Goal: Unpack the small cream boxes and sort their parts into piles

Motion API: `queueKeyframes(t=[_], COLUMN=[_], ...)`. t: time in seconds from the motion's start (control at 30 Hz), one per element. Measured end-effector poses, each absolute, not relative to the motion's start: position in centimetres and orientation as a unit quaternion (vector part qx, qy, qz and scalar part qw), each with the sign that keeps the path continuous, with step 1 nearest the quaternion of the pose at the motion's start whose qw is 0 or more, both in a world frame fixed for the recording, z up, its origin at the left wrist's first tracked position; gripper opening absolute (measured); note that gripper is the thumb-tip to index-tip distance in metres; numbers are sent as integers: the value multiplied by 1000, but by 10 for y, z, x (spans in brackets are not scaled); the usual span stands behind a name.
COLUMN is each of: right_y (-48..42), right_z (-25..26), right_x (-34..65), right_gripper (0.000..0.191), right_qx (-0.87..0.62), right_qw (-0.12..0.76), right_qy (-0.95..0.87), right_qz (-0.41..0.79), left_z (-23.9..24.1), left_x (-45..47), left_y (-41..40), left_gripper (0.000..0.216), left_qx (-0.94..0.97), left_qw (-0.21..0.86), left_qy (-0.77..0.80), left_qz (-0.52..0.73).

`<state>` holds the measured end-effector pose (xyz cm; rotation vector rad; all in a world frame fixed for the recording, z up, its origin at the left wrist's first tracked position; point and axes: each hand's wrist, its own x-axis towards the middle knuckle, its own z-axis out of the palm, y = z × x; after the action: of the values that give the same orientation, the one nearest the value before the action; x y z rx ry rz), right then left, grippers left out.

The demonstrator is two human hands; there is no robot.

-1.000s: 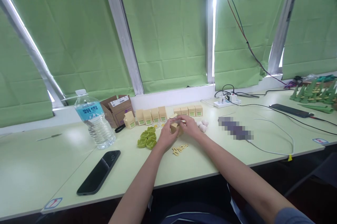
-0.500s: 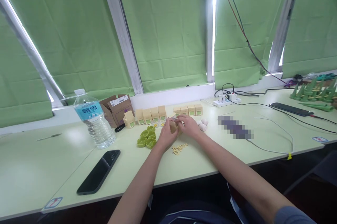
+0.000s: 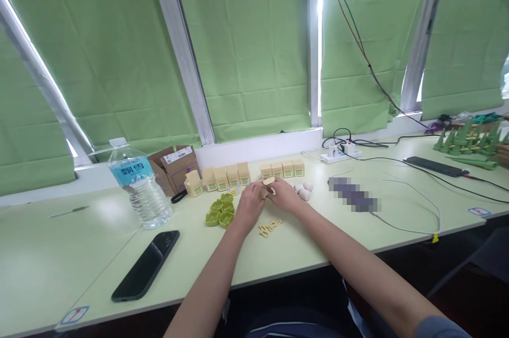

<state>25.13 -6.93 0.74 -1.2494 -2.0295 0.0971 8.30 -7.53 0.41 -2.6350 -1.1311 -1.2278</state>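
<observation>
Between my two hands is a small tan paper box [image 3: 269, 181], its top flap raised; most of its body is hidden by my fingers. My left hand [image 3: 250, 203] is closed on its left side, and my right hand [image 3: 283, 195] grips the right side. Just left of my left hand sits a cluster of green cup-shaped pieces [image 3: 220, 211]. Several pale yellow looped pieces [image 3: 269, 228] lie on the table in front of my hands. Whitish round balls [image 3: 305, 191] rest beside my right hand. Behind stand two rows of similar small boxes [image 3: 226, 178], [image 3: 282, 169].
A water bottle [image 3: 140, 184], an opened brown carton [image 3: 175, 168] and a black phone [image 3: 147, 265] are on the left. To the right are a power strip [image 3: 338, 154], a blurred-out dark object [image 3: 353, 195], another phone [image 3: 435, 166], cables and green cone-shaped pieces [image 3: 463, 139]. Another person's hand shows at the right edge.
The box's flap now shows raised and facing me, where fingers were pinched over its top before. My hands have shifted slightly around it. A person's hand has appeared at the far right.
</observation>
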Motion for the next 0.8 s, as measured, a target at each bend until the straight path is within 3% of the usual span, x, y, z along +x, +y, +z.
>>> queueKeyframes(t=[0.13,0.57,0.8], right_y=[-62,-58,-59], right_z=[2,7,5], right_x=[254,255,255], right_gripper=[26,17,23], right_qx=[-484,-352,-378], right_qw=[400,590,641], right_qy=[-778,-722,-631], right_qz=[33,78,218], left_z=[4,-5,-5], left_x=[83,79,76], left_y=[-76,-64,-59], left_gripper=[48,62,67], left_qx=[-850,-796,-762], left_qw=[24,-36,-82], left_qy=[-359,-413,-450], left_qz=[-384,-441,-458])
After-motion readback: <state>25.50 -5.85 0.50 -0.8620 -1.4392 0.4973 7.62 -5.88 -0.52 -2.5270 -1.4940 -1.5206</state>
